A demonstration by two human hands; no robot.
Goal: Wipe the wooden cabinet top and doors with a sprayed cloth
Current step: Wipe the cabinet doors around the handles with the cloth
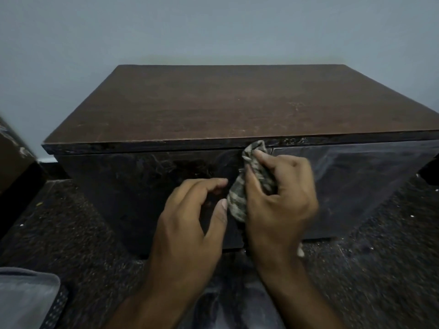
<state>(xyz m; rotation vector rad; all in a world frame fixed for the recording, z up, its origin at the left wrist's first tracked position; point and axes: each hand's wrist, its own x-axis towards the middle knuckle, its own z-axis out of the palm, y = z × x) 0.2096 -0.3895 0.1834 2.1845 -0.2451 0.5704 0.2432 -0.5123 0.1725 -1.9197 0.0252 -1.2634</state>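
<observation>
The cloth (pixel 251 179) was bunched against the cabinet (pixel 237 110) front, at the seam between the two doors just under the top's edge, apparently to work that groove. The right hand (pixel 280 198) gripped it tightly, forefinger pressing it to the wood. The left hand (pixel 190 217) hovered beside it, fingers loosely curled and empty, probably to steady or regather the cloth.

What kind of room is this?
Probably a room in a home: a low wooden cabinet stands against a plain painted wall on a dark speckled floor.
</observation>
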